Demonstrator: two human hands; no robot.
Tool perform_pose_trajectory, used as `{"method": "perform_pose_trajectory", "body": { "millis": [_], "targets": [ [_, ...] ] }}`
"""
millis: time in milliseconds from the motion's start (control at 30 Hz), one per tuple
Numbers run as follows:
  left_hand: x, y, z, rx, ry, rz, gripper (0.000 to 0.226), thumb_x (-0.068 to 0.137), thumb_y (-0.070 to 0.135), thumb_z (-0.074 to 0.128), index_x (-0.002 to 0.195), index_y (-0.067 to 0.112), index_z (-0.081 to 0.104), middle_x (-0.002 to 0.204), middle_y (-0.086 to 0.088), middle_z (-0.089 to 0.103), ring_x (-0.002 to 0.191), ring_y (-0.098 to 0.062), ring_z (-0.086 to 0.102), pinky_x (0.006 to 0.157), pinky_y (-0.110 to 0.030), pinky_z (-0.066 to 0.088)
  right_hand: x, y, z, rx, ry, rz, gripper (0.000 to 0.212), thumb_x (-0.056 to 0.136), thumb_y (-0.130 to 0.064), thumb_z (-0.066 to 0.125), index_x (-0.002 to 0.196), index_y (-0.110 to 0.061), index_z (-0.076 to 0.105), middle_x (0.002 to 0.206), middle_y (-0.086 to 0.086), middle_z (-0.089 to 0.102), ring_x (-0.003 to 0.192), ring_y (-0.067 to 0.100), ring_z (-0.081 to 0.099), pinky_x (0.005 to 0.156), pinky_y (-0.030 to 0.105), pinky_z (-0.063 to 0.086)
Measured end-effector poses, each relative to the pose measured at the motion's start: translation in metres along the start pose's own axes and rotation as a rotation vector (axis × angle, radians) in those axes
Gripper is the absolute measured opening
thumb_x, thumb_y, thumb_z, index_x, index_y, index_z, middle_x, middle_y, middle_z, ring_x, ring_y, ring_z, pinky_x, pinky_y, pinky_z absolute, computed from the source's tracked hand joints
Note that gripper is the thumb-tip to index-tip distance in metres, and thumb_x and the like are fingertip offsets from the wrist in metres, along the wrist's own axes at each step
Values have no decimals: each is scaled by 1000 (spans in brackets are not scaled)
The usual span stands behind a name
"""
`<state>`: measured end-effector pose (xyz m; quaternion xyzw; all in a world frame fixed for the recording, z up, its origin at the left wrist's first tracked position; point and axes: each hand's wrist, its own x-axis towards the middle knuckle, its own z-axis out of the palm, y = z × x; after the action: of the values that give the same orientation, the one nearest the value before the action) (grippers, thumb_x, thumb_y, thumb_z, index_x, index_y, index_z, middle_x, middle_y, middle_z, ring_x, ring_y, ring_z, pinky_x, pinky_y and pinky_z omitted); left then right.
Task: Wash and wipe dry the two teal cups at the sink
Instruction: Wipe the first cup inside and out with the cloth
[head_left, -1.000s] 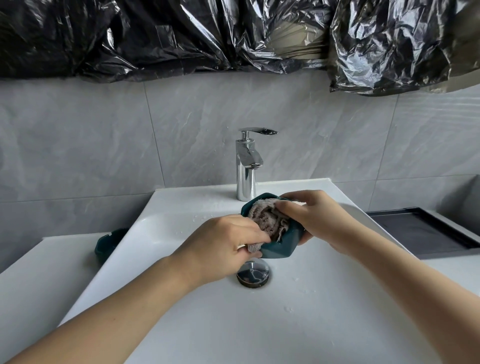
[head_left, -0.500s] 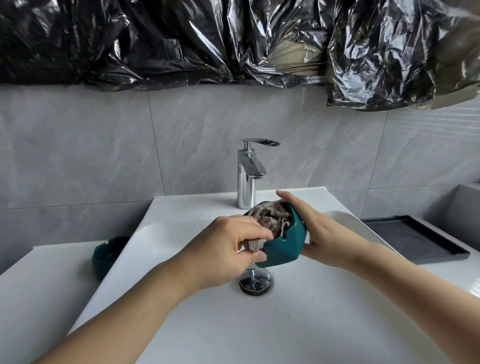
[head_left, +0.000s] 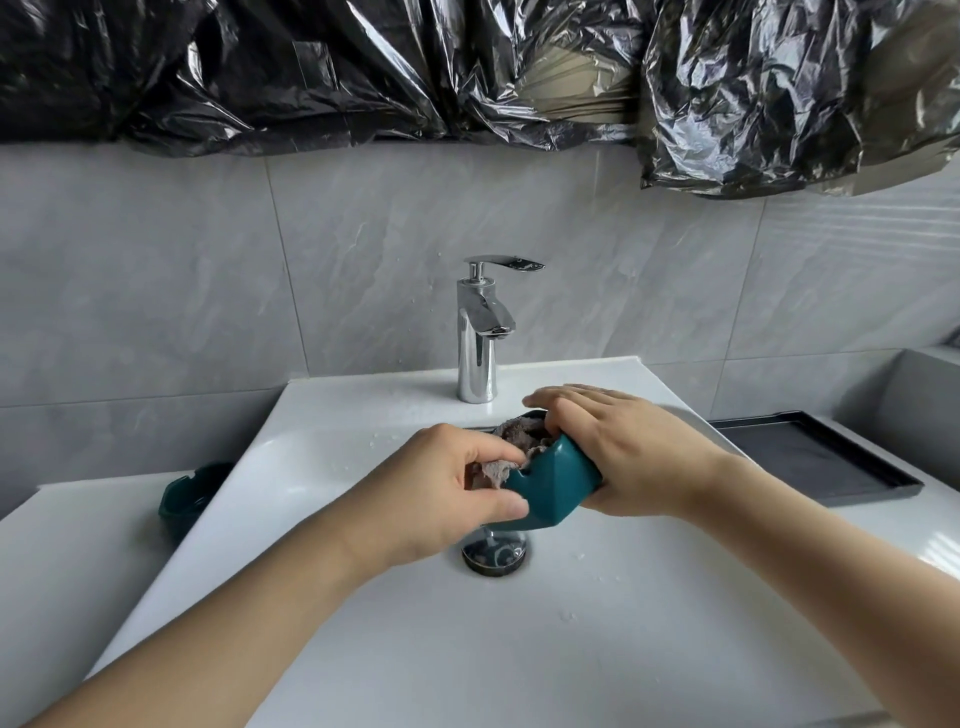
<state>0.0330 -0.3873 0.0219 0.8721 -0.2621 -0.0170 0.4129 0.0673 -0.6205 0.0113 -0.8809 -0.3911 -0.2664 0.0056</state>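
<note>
**Wiping the cup dry**

Right hand (head_left: 631, 457) grips cup (head_left: 556, 483) over sink (head_left: 675, 623) drain; left hand (head_left: 441, 488) pinches cloth (head_left: 511, 452) stuffed inside. Second cup (head_left: 189, 496) sits on left counter. Next, probably: finish the wipe, swap cups.

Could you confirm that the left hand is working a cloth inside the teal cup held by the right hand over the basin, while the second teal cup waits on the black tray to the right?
Not quite: the head view shows the second teal cup on the white counter left of the basin, not on the black tray. The left hand works the cloth inside the teal cup held by the right hand.
</note>
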Motion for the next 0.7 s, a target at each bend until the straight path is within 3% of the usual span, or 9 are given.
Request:
{"method": "perform_pose_trajectory", "body": {
  "millis": [100,167,267,367,500,567,633,700],
  "targets": [
    [3,-3,12,-33,35,-27,43,59,52,69,100,40,71,89,-17,73,67,-24,63,80,-52,56,2,-2,-1,-32,17,-10,45,72,-27,71,107,-19,44,123,5,66,112,26,65,96,33,52],
    [3,-6,12,-41,20,-23,47,59,51,69,104,39,71,92,-15,74,78,-28,70,82,-52,56,1,-3,0,-19,24,-38,44,74,-28,70,107,-20,43,125,5,66,111,25,65,92,35,55],
    [1,-10,1,-95,-8,9,37,67,32,79,104,35,76,99,4,76,95,-17,71,90,-38,56,-3,-3,-1,221,75,-37,46,77,-38,73,109,-21,45,134,4,61,116,17,61,94,22,50],
    [0,-10,-8,-165,-32,84,33,73,5,82,101,21,78,97,13,74,96,-4,68,86,-17,48,-3,-2,-1,456,138,7,59,71,-39,84,113,-27,45,142,0,55,123,10,57,100,10,40],
    [3,-10,-12,-204,-43,70,33,70,14,80,102,20,79,100,1,76,95,-13,70,85,-29,53,-2,-1,-4,377,120,42,56,67,-37,85,105,-29,45,129,-2,65,109,8,61,91,4,39],
    [4,-11,-13,-219,-79,20,32,66,21,81,98,24,80,100,-6,78,89,-13,69,87,-35,54,-1,-2,-4,259,88,3,48,69,-42,78,101,-29,45,110,-1,70,95,14,63,83,12,46],
    [5,-9,-10,-233,-90,-14,29,65,21,82,94,23,81,97,-8,78,81,-8,67,84,-29,54,2,-4,0,163,41,-35,39,73,-44,73,98,-25,51,96,-2,69,88,21,64,78,30,54],
    [5,-7,-6,-257,-55,-34,28,68,17,85,95,20,81,92,-11,77,76,-6,64,77,-22,52,2,-5,3,143,4,-12,39,75,-49,66,96,-18,58,89,-3,66,84,22,63,73,37,54]
  ]
}}
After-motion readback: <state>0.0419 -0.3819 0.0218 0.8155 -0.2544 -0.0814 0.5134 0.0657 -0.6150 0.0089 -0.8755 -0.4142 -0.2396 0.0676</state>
